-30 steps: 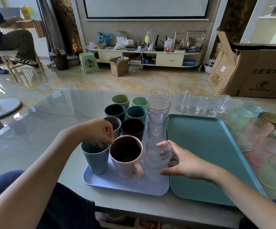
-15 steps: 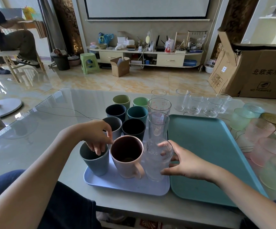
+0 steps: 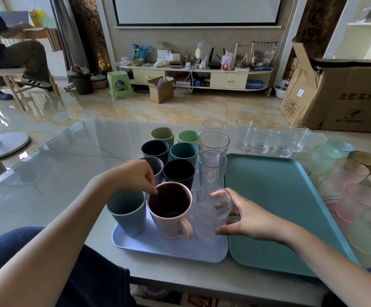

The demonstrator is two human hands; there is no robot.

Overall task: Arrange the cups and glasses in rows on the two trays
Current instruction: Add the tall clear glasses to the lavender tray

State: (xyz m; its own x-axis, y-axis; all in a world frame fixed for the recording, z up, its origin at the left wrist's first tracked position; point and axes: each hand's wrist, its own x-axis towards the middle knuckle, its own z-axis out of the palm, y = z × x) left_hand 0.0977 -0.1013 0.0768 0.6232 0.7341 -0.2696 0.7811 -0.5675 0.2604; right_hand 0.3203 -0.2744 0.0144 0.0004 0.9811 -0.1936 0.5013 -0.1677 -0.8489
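Observation:
A lavender tray (image 3: 171, 249) holds rows of cups with clear glasses along its right side. At its front stand a blue-grey cup (image 3: 128, 214), a pink mug (image 3: 169, 218) and a clear glass (image 3: 209, 216). My left hand (image 3: 135, 176) has its fingertips pinched at the pink mug's left rim. My right hand (image 3: 253, 220) wraps around the clear glass from the right. A teal tray (image 3: 280, 207) with nothing on it lies beside it. Clear glasses (image 3: 262, 140) stand beyond the teal tray, and frosted coloured glasses (image 3: 346, 173) stand to its right.
The glass table top (image 3: 58, 173) ends close to my knees. A large cardboard box (image 3: 344, 94) stands on the floor at the right. A person sits on a chair (image 3: 0, 72) at the far left. A green stool (image 3: 119, 84) and a low cabinet (image 3: 193, 76) stand behind.
My left hand has come off the blue-grey cup's rim and shifted right to the pink mug's rim. My right hand has stayed on the clear glass.

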